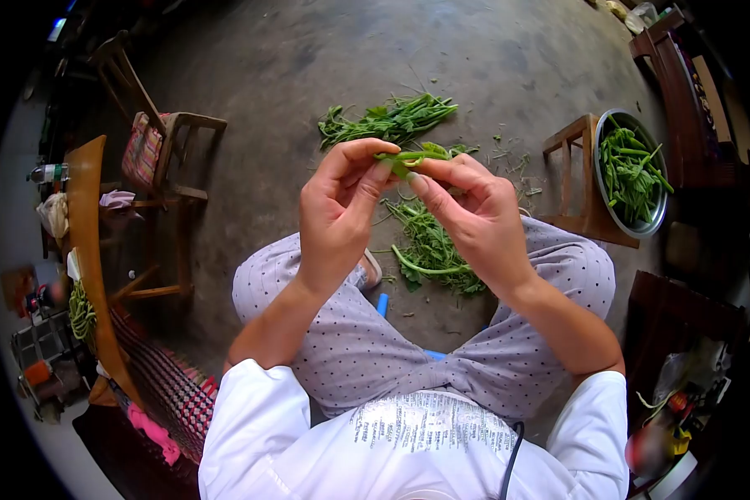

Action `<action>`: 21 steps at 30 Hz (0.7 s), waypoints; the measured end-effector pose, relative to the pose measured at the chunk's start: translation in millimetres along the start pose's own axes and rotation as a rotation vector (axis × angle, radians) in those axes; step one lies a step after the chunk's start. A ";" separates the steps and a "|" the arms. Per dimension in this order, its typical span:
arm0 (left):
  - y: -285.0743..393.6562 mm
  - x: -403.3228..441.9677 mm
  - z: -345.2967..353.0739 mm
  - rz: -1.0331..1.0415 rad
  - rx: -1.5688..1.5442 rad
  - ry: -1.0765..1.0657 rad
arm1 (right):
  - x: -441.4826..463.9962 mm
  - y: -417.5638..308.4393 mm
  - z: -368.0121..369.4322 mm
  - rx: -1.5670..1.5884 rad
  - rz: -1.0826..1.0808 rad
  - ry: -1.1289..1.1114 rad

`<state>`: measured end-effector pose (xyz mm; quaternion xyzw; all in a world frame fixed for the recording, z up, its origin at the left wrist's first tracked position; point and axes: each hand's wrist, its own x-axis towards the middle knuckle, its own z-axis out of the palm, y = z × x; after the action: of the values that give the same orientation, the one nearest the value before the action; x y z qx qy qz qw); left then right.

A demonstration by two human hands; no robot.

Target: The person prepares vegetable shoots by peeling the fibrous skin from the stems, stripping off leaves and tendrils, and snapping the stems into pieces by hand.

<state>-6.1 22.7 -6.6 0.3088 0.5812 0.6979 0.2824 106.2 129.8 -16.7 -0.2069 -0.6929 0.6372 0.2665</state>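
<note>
My left hand [342,196] and my right hand [479,217] meet in front of me above the floor, each pinching a green stem [410,157] between thumb and fingers. Small leaves show at the stem's right end, by my right fingers. Beyond my hands a bundle of leafy greens [392,119] lies on the concrete floor. Below them, between my knees, is a loose pile of greens [433,246], partly covered by my right hand.
At the right, a metal bowl [663,208] of green stems sits on a wooden stool [571,137]. A wooden chair [171,142] and a wooden table [87,192] stand at the left. Scraps [508,158] litter the floor.
</note>
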 end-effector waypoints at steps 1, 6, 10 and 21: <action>-1.1 0.5 -0.7 -0.005 0.007 -0.018 | 0.5 -0.7 1.0 0.113 0.051 0.016; -3.6 1.3 2.2 -0.019 0.000 -0.026 | 1.5 -2.0 -1.4 0.262 0.153 0.039; -5.6 0.9 4.7 -0.006 0.042 -0.011 | 1.1 0.0 0.0 0.354 0.220 0.066; -8.4 1.5 5.1 0.023 0.113 -0.008 | -0.6 -1.1 3.7 0.312 0.207 0.098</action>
<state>-2.9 28.5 -14.0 0.3336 0.6150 0.6660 0.2587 104.5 126.4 -15.9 -0.2640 -0.5471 0.7500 0.2616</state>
